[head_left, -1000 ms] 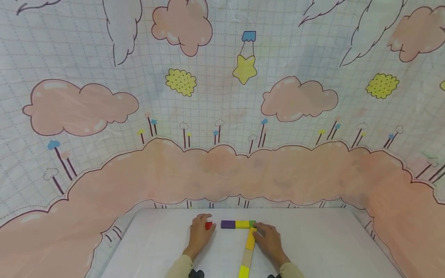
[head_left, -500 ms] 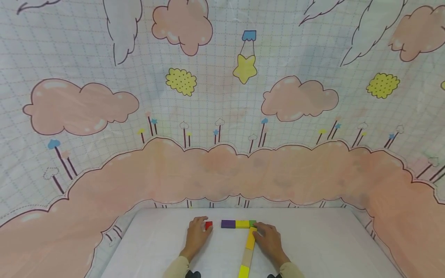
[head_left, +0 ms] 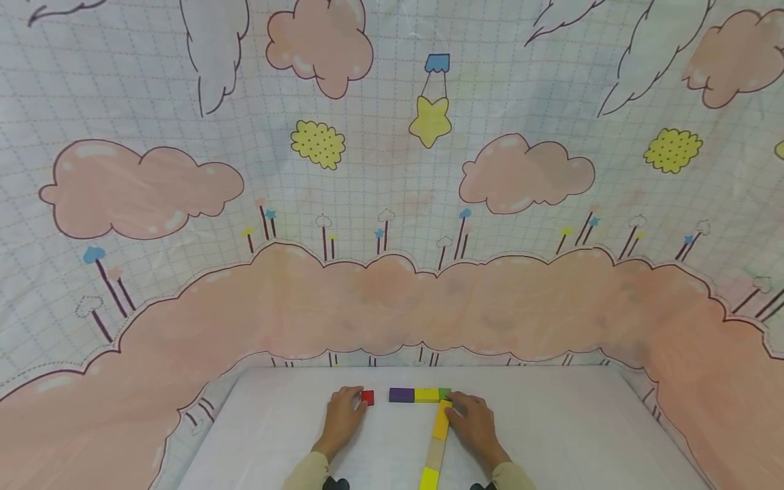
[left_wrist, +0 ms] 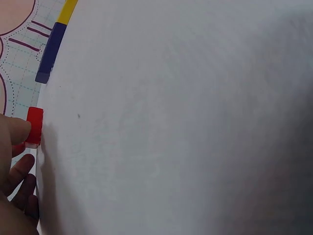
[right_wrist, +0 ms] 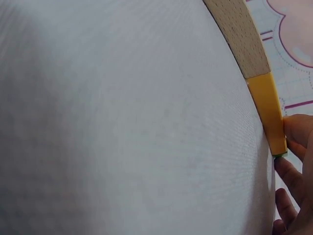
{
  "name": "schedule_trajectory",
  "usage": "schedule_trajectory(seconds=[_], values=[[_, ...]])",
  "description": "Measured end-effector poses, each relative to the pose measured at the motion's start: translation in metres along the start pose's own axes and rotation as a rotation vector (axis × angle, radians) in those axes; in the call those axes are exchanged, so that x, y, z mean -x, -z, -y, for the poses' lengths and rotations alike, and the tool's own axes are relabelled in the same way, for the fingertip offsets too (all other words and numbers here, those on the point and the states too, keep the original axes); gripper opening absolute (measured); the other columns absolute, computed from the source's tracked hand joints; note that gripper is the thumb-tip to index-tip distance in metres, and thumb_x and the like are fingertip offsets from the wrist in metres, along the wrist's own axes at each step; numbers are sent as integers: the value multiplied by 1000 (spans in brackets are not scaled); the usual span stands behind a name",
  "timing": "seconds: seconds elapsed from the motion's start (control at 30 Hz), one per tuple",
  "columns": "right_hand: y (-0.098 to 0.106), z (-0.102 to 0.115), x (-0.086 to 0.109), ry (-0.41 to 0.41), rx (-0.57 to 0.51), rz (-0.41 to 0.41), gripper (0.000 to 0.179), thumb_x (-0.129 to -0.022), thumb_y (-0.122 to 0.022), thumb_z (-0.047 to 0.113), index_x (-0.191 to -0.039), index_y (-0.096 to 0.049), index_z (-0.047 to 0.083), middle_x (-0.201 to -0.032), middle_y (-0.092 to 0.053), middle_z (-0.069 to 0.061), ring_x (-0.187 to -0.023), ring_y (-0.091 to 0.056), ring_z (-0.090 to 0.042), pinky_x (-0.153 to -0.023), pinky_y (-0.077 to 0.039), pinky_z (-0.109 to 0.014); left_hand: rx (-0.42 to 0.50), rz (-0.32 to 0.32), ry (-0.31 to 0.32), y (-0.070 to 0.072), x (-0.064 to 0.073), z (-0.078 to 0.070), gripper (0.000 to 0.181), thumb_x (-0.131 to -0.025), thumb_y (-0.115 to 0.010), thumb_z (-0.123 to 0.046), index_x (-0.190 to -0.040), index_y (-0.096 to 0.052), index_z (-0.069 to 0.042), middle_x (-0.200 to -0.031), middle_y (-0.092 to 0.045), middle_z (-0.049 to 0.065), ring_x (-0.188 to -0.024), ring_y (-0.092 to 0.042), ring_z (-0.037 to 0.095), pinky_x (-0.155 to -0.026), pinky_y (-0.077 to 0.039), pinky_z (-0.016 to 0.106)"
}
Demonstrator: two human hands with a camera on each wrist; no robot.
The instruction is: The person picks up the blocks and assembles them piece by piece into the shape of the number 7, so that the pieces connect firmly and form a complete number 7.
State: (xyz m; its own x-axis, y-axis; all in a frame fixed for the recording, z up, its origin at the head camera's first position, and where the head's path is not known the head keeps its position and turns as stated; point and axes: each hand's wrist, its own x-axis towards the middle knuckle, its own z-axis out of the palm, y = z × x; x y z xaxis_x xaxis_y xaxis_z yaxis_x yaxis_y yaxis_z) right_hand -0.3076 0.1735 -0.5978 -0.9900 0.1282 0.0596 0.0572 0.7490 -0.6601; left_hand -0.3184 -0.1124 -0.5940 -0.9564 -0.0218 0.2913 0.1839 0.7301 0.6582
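A small red block [head_left: 367, 397] lies on the white table, left of a row of blocks. My left hand [head_left: 343, 416] pinches its left end, the thumb [left_wrist: 19, 130] on its near side in the left wrist view. The row holds a purple block [head_left: 401, 395], a yellow block [head_left: 427, 395] and a green block [head_left: 444, 393]. My right hand [head_left: 474, 420] is at the row's right end, fingertips by the green block, which they partly hide. Its thumb [right_wrist: 297, 127] touches the end of an orange-yellow block [right_wrist: 267, 110]; I cannot tell whether it grips either block.
From the green block's corner, a line of blocks runs toward me: the orange-yellow one, a plain wooden block [head_left: 435, 454] and a bright yellow block [head_left: 430, 478]. A gap separates the red and purple blocks. Beyond the table's far edge hangs a cloud-printed cloth [head_left: 404, 306].
My left hand has drawn back leftward around the red block, its thumb now nearer the block's left end. The red block, the row and my right hand stay in place.
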Motion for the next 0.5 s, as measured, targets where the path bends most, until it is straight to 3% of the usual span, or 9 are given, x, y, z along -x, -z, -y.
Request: schedule_trajectory(seconds=[0.27, 0.5], values=[[-3, -1, -1, 2, -1, -13, 34, -91, -69, 30, -125, -67, 26, -131, -65, -1, -128, -49, -30, -107, -37, -59, -10, 5, 18, 0, 0, -3, 31, -89, -69, -12, -118, -67, -3, -116, -67, 14, -111, -58, 34, -100, -44, 55], [-4, -3, -2, -11, -10, -12, 35, -90, -69, 30, -125, -67, 26, -131, -65, 0, -128, -49, -28, -107, -37, -59, -30, -38, 22, -10, -2, -8, 28, -87, -71, -12, -114, -69, -6, -110, -70, 11, -106, -59, 33, -93, -39, 55]])
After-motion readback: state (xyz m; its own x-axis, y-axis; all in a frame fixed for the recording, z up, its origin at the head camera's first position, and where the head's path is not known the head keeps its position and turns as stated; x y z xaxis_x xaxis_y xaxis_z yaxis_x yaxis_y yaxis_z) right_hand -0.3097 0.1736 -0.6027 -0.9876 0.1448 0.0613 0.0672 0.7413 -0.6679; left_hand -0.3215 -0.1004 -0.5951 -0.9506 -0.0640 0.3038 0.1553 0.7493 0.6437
